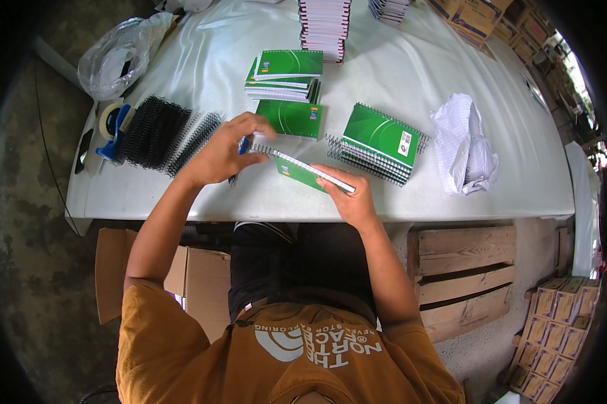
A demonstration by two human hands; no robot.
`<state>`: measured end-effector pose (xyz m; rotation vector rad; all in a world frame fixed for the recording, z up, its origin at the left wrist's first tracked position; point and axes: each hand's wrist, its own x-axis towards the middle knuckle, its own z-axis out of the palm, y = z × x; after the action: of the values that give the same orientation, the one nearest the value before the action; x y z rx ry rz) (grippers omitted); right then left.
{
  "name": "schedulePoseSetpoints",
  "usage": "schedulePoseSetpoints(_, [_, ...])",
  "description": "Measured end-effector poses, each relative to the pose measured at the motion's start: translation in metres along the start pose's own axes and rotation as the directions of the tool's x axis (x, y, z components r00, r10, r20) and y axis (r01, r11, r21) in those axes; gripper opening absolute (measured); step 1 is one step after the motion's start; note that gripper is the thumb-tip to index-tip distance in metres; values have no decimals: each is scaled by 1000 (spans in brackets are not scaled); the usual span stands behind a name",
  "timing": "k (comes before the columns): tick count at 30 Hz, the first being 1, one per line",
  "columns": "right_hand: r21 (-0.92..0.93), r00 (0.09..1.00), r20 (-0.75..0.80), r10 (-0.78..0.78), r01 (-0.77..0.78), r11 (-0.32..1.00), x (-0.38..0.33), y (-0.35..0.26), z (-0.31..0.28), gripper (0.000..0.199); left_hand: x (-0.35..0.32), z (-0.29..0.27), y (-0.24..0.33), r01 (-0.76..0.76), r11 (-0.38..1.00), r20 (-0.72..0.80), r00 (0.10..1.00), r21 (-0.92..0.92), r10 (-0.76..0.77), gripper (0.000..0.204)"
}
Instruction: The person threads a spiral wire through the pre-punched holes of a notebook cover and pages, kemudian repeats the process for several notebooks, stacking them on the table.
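From where I stand, the person's right hand [350,198] holds a green spiral notebook [296,174], fingers closed over its lower right corner, tilted above the worktop [525,175] near the front edge. The left hand [226,148] curves round the notebook's coiled upper left end, thumb and forefinger apart beside a small blue item [243,145]; I can't tell whether they grip it. Beyond the notebook, a green-covered pile [286,75] leaves the hands little space. A strip of white cover separates the right hand from a coil-bound stack [377,141]; a wider one runs from a crumpled white bag [459,145] to the right edge. Black coils [156,131] crowd the left forearm.
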<state>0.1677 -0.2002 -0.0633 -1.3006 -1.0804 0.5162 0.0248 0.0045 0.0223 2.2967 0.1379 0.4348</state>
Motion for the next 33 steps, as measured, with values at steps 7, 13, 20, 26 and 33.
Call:
schedulePoseSetpoints(7, [-84,1000,-15,21,-22,996,-7,-6,4,29,0,13,21,-251,682,143,967,687,212,45])
schedulePoseSetpoints(13, [-39,991,-121,-58,54,998,-25,-8,22,33,-85,90,-10,-291,453,166,941,843,296,96])
schedulePoseSetpoints(20, [-182,954,-41,-298,286,941,-31,-13,35,50,-104,108,-19,-141,636,-11,974,759,228,112])
schedulePoseSetpoints(26, [-193,910,70,-409,415,889,-29,-13,40,53,-69,89,-31,-38,661,-271,893,750,359,114])
schedulePoseSetpoints(33, [-280,922,73,-380,385,879,-25,-8,39,54,-114,122,-22,-409,681,67,880,608,469,111])
